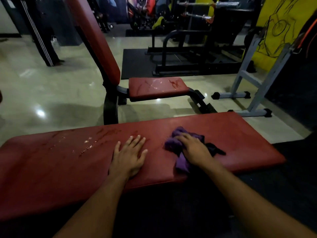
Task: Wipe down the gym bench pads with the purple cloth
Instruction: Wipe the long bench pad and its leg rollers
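Right hand [193, 149] presses purple cloth [181, 162] | left hand [130, 157] flat on bench pad [240, 133]

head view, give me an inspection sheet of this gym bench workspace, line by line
surface: red flat bench pad, wet streaks and droplets on its left half
job's things: purple cloth bunched on the pad; second bench's seat pad also wet, its backrest upright
clutter: nothing seen
grippers: left hand flat on the pad; right hand pressing the cloth
cables: nothing seen
surroundings: grey rack frame, black machine, yellow wall, a person's striped trousers
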Action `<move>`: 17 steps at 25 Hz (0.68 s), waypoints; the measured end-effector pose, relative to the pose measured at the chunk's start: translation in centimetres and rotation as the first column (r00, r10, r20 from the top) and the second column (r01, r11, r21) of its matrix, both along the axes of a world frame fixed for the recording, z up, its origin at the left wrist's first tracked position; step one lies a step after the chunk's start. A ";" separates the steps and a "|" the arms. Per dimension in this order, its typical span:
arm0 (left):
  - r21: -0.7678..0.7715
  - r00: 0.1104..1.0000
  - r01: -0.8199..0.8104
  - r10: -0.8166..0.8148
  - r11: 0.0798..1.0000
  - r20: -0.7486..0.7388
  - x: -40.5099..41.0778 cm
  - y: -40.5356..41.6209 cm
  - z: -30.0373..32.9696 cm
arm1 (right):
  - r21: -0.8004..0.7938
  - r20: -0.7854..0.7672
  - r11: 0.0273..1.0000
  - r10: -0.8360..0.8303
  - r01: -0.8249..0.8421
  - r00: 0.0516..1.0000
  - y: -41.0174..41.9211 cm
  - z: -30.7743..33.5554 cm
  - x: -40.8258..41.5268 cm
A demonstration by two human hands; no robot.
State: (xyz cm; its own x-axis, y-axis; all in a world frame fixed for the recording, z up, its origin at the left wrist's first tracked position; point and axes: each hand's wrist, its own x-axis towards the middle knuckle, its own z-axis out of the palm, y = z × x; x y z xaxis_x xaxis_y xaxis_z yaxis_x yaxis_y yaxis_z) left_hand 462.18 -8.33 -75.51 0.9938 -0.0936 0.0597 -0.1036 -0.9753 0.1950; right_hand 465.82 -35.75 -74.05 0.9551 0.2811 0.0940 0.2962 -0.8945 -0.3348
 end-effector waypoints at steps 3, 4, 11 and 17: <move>0.015 0.999 0.006 -0.005 1.000 -0.043 -1.0 0.0 0.8 | 0.015 -0.006 1.000 -0.002 0.002 1.000 -0.6 0.4 -7.2; -0.003 0.999 0.015 -0.016 1.000 -0.043 -1.3 -0.2 1.0 | 0.025 -0.002 1.000 -0.010 0.010 1.000 -0.7 0.5 -8.9; -0.026 0.996 -0.032 0.030 0.999 -0.080 -3.8 8.1 2.5 | 0.045 0.131 0.982 -0.186 0.182 0.974 0.5 3.6 -6.2; 0.039 0.972 -0.216 0.219 0.976 -0.082 -5.0 13.2 0.1 | -0.197 -0.065 0.928 -0.334 0.316 0.940 4.2 0.6 -2.3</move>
State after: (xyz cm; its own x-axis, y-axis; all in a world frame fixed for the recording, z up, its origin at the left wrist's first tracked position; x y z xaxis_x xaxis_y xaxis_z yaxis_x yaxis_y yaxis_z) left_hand 457.22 4.90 -75.43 0.9918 0.1251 -0.0255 0.1276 -0.9780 0.1650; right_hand 463.54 -31.57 -73.44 0.9988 -0.0423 -0.0252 -0.0460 -0.9843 -0.1703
